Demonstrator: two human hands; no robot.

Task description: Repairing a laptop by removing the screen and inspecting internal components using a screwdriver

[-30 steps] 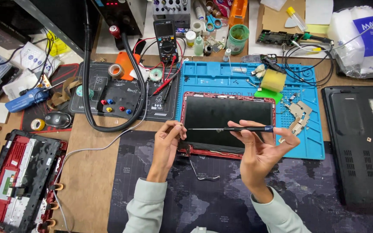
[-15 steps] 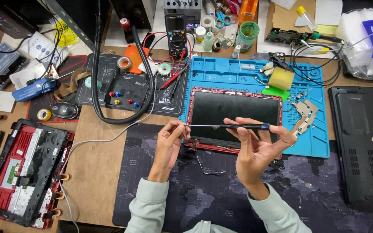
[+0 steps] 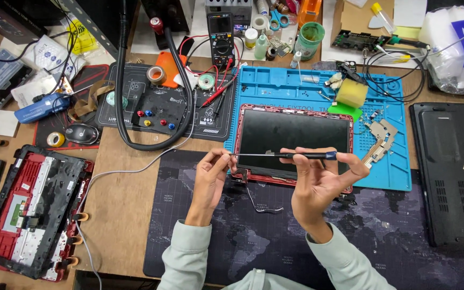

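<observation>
— Hardly anything shifts: we keep the screwdriver [image 3: 285, 156] level above the screen [image 3: 294, 138].
— Right hand [image 3: 318, 180] pinches its handle, left hand [image 3: 213, 174] its tip. Light, stiff, thin; grip the handle.

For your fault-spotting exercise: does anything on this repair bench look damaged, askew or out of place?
Yes. The red-framed screen panel lies detached and slightly askew, overhanging the blue mat. A thin loose cable trails from its lower-left corner, and the red laptop base lies opened up.

Both hands are raised side by side, forearms in pale sleeves. The left hand [image 3: 210, 174] pinches with fingertips; the right hand [image 3: 318, 182] is palm-up, fingers curled.
</observation>
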